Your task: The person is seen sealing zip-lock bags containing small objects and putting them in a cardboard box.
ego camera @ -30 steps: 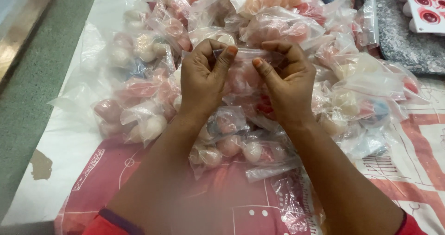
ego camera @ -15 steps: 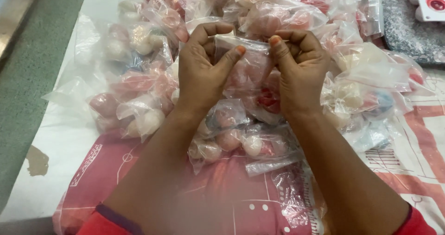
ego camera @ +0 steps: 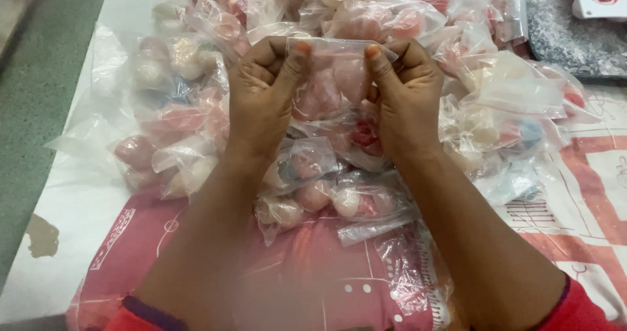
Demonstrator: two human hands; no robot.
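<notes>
The scene is bright and evenly lit with soft light from above, so shadows are weak, only a faint dark zone under the two forearms. Small white glare spots sit on the clear plastic bags (ego camera: pixel 366 17), and they wash out what is inside. The middle of the picture is rather sharp, but the lower edge near the red sleeves (ego camera: pixel 588 308) is blurred, and the far corners look a little soft.

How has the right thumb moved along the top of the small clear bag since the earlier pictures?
Yes. The right hand slid outward along the clear bag, away from the left hand.
</notes>
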